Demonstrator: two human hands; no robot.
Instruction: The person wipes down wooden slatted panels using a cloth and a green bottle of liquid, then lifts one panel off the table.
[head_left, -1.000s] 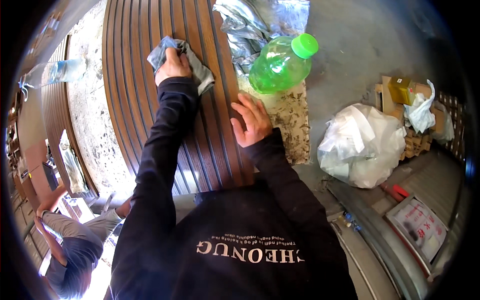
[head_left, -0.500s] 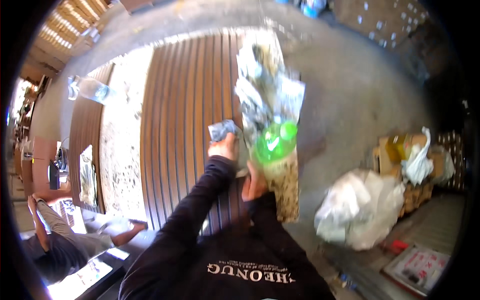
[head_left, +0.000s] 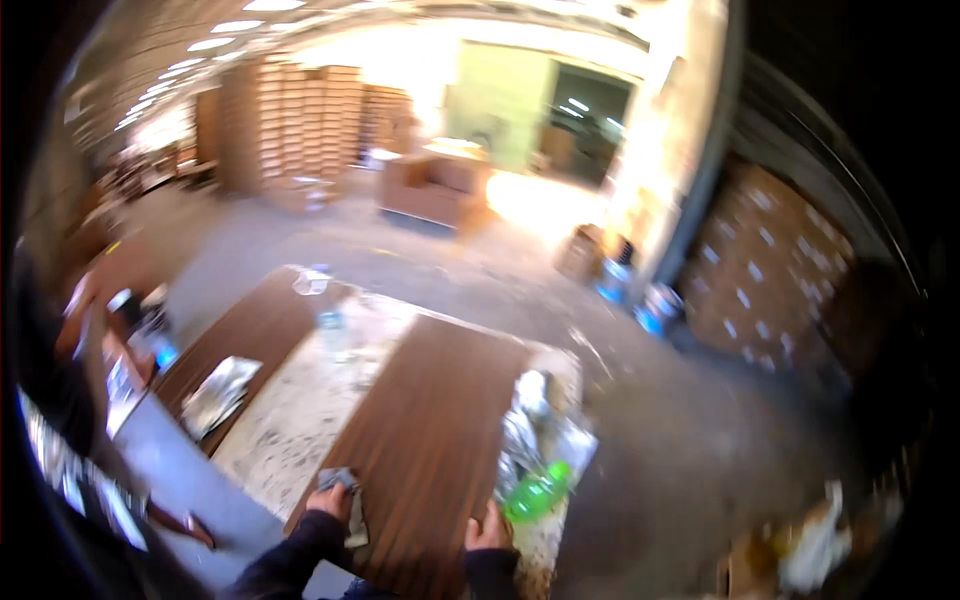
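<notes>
A long brown grooved board (head_left: 420, 430) lies on the pale, stained work table (head_left: 300, 440) in front of me. My left hand (head_left: 330, 503) is closed around a grey cloth (head_left: 338, 478) on the board's left side, near its close end. A light strip hangs below that hand; blur hides whether it is cloth. At the board's right edge rests my right hand (head_left: 490, 528), thumb and fingers apart, touching the edge. Just beyond it lies a green bottle (head_left: 538, 492) on its side, beside crumpled silvery plastic packaging (head_left: 520, 440).
A second brown board (head_left: 255, 335) lies left, bearing a crumpled packet (head_left: 220, 395). Between the boards stands a clear bottle (head_left: 332, 325). Another person's arm (head_left: 130, 360) shows at far left. White plastic bag (head_left: 815, 545) lower right; stacked cartons (head_left: 310, 125) far back.
My view has tilted up, showing more of the hall. The left hand with the grey cloth has moved leftward across the board, away from the right hand, which stays by the right edge.
</notes>
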